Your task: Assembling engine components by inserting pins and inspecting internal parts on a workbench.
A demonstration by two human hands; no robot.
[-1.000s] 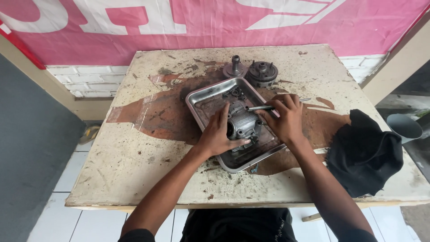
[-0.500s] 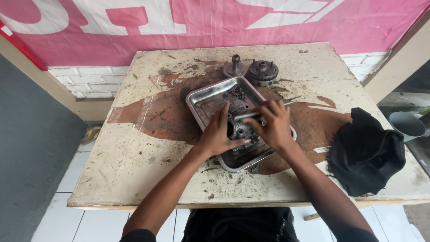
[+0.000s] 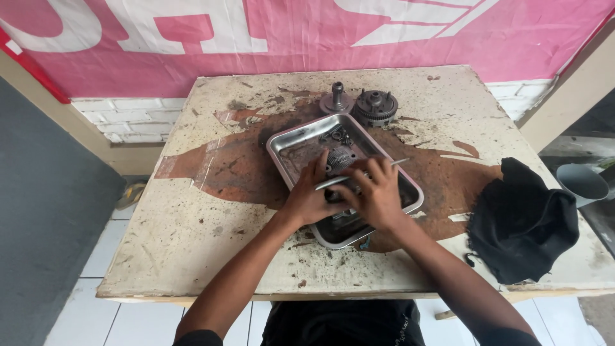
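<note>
A shiny metal tray [image 3: 286, 145] lies slanted on a worn, stained table [image 3: 192, 237]. Inside it sits a grey metal engine part [image 3: 341, 157], mostly covered by my hands. My left hand [image 3: 309, 197] rests on the part's near left side, fingers curled over it. My right hand [image 3: 375, 192] lies over the part from the right and grips a thin metal rod-like tool [image 3: 356, 174] that runs across the tray. Small loose metal pieces [image 3: 337, 134] lie at the tray's far end.
Two round gear-like parts [image 3: 336, 100] [image 3: 376, 107] stand just beyond the tray. A black cloth [image 3: 524, 220] lies at the table's right edge. A pink banner hangs behind, and a grey funnel-shaped thing [image 3: 582, 183] is off the table to the right.
My right hand has shifted left and nearer over the engine part, carrying the thin tool with it. My left hand has stayed on the part.
</note>
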